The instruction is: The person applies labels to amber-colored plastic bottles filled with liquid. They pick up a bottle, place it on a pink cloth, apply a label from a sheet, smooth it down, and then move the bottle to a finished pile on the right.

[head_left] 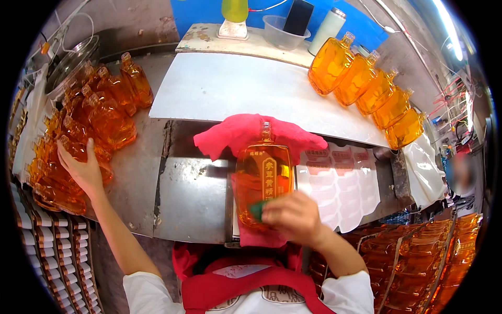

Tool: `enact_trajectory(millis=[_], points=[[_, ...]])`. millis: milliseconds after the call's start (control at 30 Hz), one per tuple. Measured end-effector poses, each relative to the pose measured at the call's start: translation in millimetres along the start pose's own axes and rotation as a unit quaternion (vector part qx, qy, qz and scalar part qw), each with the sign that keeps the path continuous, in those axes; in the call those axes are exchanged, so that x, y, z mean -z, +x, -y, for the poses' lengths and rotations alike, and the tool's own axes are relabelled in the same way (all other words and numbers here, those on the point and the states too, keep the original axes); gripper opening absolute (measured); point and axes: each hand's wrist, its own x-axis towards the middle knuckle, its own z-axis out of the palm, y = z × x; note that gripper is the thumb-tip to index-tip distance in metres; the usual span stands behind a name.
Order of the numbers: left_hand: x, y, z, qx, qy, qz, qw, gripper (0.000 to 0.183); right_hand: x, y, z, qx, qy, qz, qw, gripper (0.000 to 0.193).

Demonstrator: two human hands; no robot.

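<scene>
A flat amber glass bottle (250, 180) with a gold-printed clear label lies in front of me on a pink cloth (230, 133), its neck pointing away. My right hand (295, 217) pinches a small green scraper (256, 210) against the lower part of that bottle. What the scraper is made of is hard to tell. Off to the left, my left hand (81, 168) reaches among a cluster of amber bottles (112, 125). Its thumb and fingers are spread over one bottle there, and whether they grip it is not plain.
Several amber bottles (361, 83) stand in a row on a white board (235, 83). Label sheets (340, 183) lie right of the cloth. Behind are a clear tub (277, 39), a phone (298, 15) and a pale green flask (328, 31). Packed bottles (413, 261) fill the lower right.
</scene>
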Motion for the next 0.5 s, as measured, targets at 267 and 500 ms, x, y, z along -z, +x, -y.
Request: enact_trajectory(millis=[267, 500], points=[[3, 25, 29, 0.023, -0.072, 0.022, 0.997, 0.027, 34, -6, -8, -0.321, 0.208, -0.062, 0.922, 0.020], [51, -23, -29, -0.064, -0.105, 0.015, 0.992, 0.019, 17, 92, -81, -0.308, -0.030, 0.087, 0.947, 0.033]])
